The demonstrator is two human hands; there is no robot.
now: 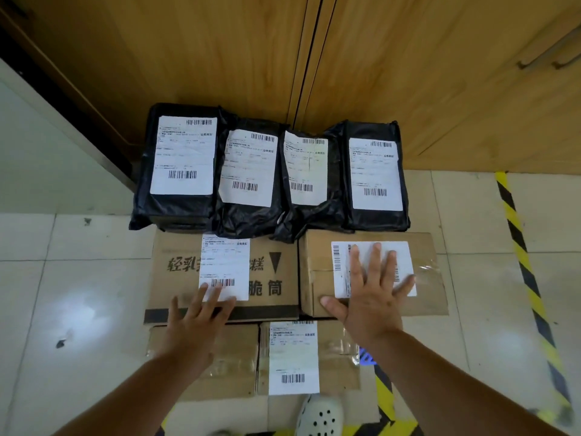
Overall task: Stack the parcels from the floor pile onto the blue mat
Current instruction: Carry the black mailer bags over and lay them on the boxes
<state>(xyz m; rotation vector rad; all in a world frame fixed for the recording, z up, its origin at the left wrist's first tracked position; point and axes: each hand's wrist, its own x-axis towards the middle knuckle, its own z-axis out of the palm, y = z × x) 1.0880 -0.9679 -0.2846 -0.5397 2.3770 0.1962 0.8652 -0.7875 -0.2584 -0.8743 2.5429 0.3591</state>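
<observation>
Several parcels lie together on the tiled floor in front of me. Along the back, several black plastic bags [248, 174] with white labels rest on top of cardboard boxes. A printed carton [176, 278] sits front left, a plain carton [424, 256] front right. Two lower boxes lie nearest me, one with a label [292, 357]. A sliver of the blue mat [366, 357] shows beneath them. My left hand [195, 313] lies flat with spread fingers on the printed carton's near edge. My right hand [371, 287] presses flat on the plain carton's label.
Wooden cabinet doors [220, 58] stand directly behind the parcels. Yellow and black hazard tape [522, 259] runs along the floor at right and near my feet. My white perforated shoe [320, 416] is at the bottom centre. Pale tiles [78, 294] spread to the left.
</observation>
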